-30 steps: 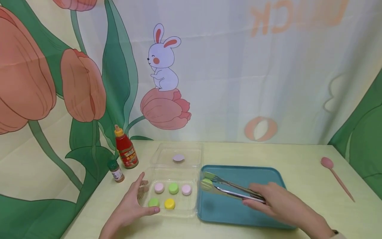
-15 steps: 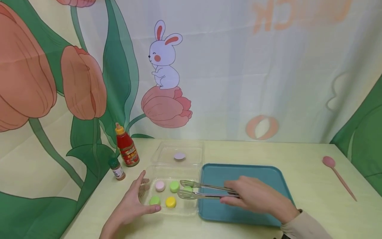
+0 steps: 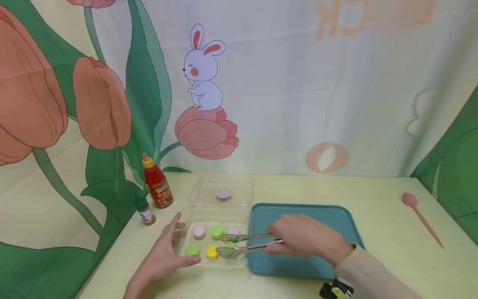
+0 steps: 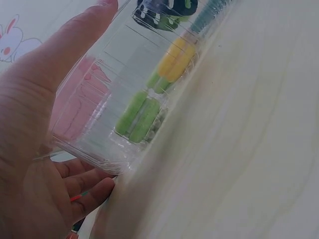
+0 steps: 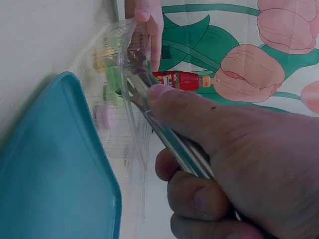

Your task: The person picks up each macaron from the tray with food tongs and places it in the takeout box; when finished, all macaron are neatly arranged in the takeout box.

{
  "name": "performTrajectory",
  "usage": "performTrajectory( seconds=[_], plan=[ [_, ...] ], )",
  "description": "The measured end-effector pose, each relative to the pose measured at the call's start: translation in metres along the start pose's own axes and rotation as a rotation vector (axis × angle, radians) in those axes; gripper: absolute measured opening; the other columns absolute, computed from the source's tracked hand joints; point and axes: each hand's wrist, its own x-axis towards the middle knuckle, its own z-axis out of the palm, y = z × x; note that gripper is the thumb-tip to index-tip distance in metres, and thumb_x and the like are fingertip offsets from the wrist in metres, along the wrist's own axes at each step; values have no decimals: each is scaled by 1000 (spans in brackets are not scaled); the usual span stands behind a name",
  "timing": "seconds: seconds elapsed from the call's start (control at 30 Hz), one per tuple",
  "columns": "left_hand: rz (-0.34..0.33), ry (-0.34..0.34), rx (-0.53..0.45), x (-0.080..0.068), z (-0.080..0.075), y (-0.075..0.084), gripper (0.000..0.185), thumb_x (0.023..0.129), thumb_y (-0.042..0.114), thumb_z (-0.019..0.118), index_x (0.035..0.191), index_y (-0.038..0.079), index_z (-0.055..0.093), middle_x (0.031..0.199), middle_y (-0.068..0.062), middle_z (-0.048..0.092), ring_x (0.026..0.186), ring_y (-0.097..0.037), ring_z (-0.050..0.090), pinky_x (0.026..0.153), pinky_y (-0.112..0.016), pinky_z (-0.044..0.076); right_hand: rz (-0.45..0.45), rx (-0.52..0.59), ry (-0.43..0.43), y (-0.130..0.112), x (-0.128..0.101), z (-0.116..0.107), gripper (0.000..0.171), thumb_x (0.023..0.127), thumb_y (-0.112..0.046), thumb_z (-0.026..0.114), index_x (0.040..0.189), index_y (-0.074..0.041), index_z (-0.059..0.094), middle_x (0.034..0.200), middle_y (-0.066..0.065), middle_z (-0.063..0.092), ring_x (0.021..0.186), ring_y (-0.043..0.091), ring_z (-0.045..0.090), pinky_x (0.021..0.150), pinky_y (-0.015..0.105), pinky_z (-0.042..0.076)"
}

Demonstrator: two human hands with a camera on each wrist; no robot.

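Note:
My left hand [image 3: 167, 251] lies flat at the left corner of a clear plastic container [image 3: 242, 255], thumb along its front edge; the left wrist view shows this hand [image 4: 30, 149] against the container wall [image 4: 99, 114]. In the container sit pink [image 3: 199, 231], green [image 3: 217, 231], pink [image 3: 233, 230], green [image 3: 192, 249] and yellow [image 3: 211, 251] macarons. My right hand [image 3: 300, 241] grips metal tongs [image 3: 246, 243], whose tips pinch a green macaron [image 3: 230, 245] low in the container's front right. The right wrist view shows this hand [image 5: 224, 149] squeezing the tongs [image 5: 144, 94].
A teal tray [image 3: 321, 214] lies right of the container. The container's open lid [image 3: 209, 187] behind holds a purple macaron [image 3: 223, 194]. A ketchup bottle [image 3: 157, 182] and a small spice jar [image 3: 145, 211] stand at the left. A pink spoon [image 3: 420, 218] lies far right.
My right hand has carried the tongs and the green macaron left, from over the teal tray down into the container. The left hand has stayed at the container's corner.

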Motion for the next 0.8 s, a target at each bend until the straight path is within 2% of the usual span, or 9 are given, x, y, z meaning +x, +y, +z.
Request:
performTrajectory(
  seconds=[0.17,0.43,0.8],
  plan=[
    [1,-1,-4,0,0,0,139,65,60,94,167,26,6,162,-8,40,146,-34,44,117,-70,29,24,-19,-33,-5,6,-3,26,98,-49,68,85,-27,64,67,-13,55,57,6,53,52,28,44],
    [-12,1,3,1,0,0,140,64,61,94,167,26,6,161,-7,40,147,-34,42,116,-70,30,50,-6,-40,-13,11,-4,26,96,-48,72,82,-28,65,66,-11,56,55,5,49,52,27,40],
    [-9,5,2,1,0,-1,140,64,62,94,167,26,6,162,-7,40,148,-35,40,116,-71,29,88,-18,-56,-16,13,-6,26,94,-50,73,84,-27,67,69,-13,58,58,7,54,54,29,45]
  ],
)
